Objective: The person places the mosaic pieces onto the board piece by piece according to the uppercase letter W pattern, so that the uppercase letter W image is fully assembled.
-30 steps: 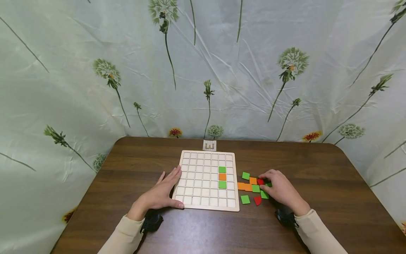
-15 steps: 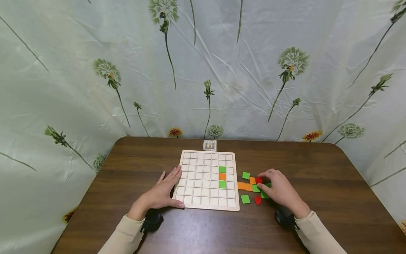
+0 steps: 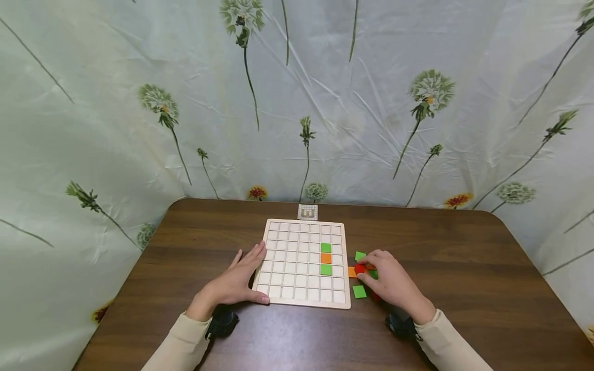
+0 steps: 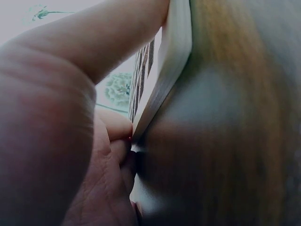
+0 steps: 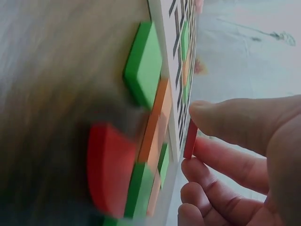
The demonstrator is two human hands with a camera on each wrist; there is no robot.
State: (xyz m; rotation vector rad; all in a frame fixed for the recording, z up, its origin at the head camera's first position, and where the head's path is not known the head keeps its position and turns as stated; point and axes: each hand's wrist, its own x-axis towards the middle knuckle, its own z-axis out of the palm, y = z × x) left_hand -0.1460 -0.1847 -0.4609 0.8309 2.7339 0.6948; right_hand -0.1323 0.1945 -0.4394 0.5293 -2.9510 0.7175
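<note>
A brown wooden table (image 3: 464, 257) stands before a curtain printed with dandelions (image 3: 139, 77). At the table's middle lies a pale grid board (image 3: 287, 268), with a green, an orange and a green tile (image 3: 326, 258) set in one column toward its right side. The left hand (image 3: 238, 281) rests on the table against the board's left edge, fingers straight and slightly spread, thumb along the near-left corner. Just right of the board, the right hand (image 3: 387, 281) pinches a red tile (image 3: 359, 268) between thumb and forefinger, lifted above the loose green, orange and red tiles (image 3: 359, 291) lying there. A small pattern card (image 3: 307, 212) lies at the table's far edge, beyond the board.
</note>
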